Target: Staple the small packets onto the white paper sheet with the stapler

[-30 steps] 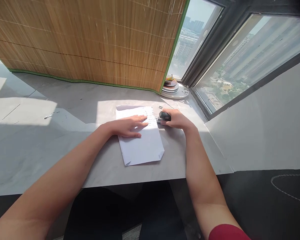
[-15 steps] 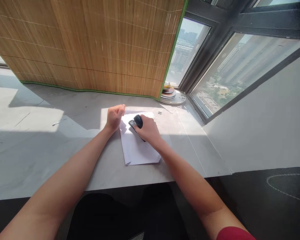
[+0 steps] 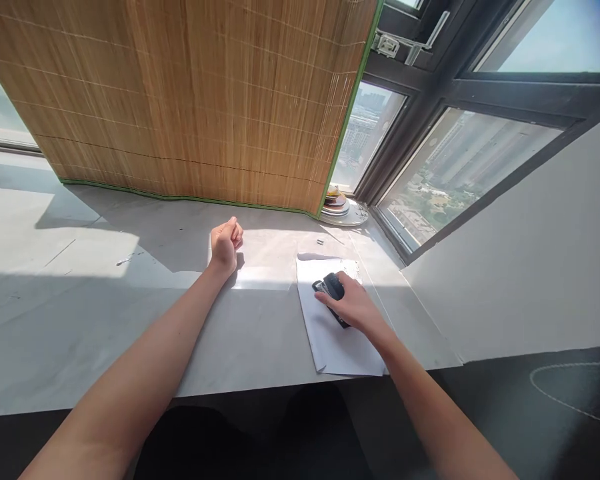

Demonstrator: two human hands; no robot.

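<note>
The right hand has its grip wrapped over a black stapler, pressing it onto the white paper sheets. The sheets lie flat on the table, at about 5 o'clock near its front edge. The left hand, at 11 o'clock from the stapler and well apart, is a closed fist holding nothing visible. Stapling looks underway; no staple shows.
</note>
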